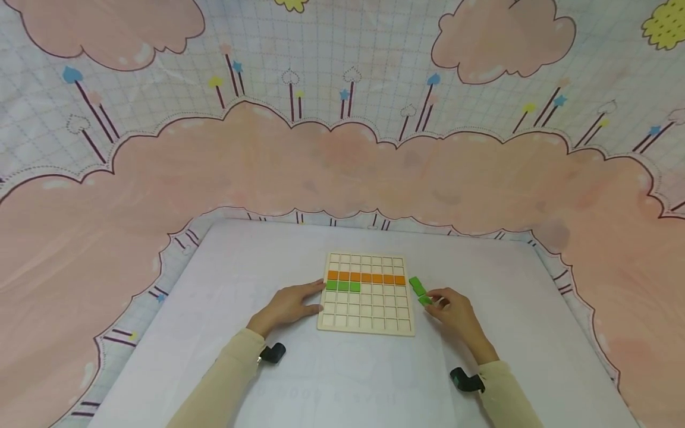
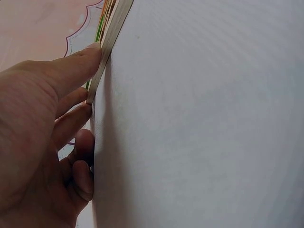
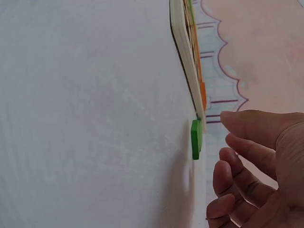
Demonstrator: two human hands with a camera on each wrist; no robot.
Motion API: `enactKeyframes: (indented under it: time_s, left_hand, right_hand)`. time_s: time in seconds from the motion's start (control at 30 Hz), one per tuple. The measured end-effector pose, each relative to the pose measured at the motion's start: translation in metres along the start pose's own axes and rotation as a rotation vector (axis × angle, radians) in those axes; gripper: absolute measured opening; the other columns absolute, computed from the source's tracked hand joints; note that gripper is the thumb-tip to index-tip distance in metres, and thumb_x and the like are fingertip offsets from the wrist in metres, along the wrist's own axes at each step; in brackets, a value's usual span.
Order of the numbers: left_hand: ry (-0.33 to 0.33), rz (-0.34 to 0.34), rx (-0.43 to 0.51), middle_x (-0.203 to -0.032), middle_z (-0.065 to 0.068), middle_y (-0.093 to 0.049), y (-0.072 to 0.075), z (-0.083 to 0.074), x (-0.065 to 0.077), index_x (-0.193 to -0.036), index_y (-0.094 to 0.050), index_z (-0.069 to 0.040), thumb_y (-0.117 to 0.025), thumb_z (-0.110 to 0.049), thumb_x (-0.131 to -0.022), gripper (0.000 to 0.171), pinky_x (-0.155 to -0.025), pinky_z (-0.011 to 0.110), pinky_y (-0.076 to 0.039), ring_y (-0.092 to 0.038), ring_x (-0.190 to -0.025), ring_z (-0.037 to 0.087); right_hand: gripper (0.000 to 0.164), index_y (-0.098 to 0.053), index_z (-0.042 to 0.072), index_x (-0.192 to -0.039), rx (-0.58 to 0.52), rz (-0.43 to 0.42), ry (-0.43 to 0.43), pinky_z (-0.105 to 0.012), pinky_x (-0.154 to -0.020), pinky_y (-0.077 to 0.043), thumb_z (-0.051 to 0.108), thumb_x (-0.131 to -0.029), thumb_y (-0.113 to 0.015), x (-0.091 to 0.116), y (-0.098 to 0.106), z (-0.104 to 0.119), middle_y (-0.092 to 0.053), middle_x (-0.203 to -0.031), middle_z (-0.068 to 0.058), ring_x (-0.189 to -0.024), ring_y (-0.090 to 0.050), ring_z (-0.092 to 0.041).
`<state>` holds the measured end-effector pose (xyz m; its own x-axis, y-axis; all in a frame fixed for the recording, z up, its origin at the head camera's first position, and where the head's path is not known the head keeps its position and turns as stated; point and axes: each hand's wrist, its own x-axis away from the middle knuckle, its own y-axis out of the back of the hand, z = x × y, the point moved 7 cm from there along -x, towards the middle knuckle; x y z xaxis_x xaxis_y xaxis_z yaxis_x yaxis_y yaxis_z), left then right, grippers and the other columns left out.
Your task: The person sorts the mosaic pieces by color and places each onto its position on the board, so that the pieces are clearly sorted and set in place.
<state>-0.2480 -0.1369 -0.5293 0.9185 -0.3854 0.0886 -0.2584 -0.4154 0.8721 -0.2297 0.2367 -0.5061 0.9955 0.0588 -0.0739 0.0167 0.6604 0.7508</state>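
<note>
A square wooden grid board [image 1: 342,309] lies on the white table. Its third row is filled with orange tiles [image 1: 366,277], and three green tiles [image 1: 343,286] sit at the left of the row below. My left hand [image 1: 289,303] touches the board's left edge, thumb and fingertips spread along it. Beyond the right edge lie loose green tiles [image 1: 417,286]. My right hand [image 1: 452,309] is just over the nearer of them, fingers loosely bent. In the right wrist view, a gap shows between those fingers [image 3: 232,166] and a green tile [image 3: 196,139], and nothing is held.
White cloth covers the table [image 1: 214,261]. Behind and around it hangs a patterned curtain [image 1: 342,172] with pink clouds. A black wrist camera [image 1: 273,353] is by the left sleeve, and another black camera [image 1: 467,380] by the right one.
</note>
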Motion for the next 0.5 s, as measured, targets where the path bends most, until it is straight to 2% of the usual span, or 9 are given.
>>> enactKeyframes:
  time_s: [0.27, 0.5]
  left_hand:
    - [0.0, 0.003, 0.0, -0.156, -0.006, -0.041, 0.0, 0.0, 0.0, -0.146, -0.048, -0.026, -0.067, -0.044, -0.09, 0.062, -0.117, 0.051, -0.035, -0.043, -0.143, 0.027]
    - [0.009, 0.009, 0.005, -0.156, -0.006, -0.041, 0.0, -0.001, 0.0, -0.146, -0.048, -0.026, -0.067, -0.045, -0.09, 0.062, -0.117, 0.051, -0.036, -0.043, -0.143, 0.027]
  right_hand:
    - [0.034, -0.068, 0.005, -0.117, 0.01, 0.043, -0.075, -0.028, -0.074, -0.049, 0.014, -0.085, -0.075, -0.002, -0.002, -0.011, -0.068, -0.107, -0.012, -0.091, -0.06, -0.022]
    - [0.035, -0.068, 0.003, -0.115, 0.015, 0.057, -0.092, -0.027, -0.072, -0.047, 0.016, -0.084, -0.076, -0.003, -0.005, -0.013, -0.068, -0.106, -0.012, -0.088, -0.058, -0.021]
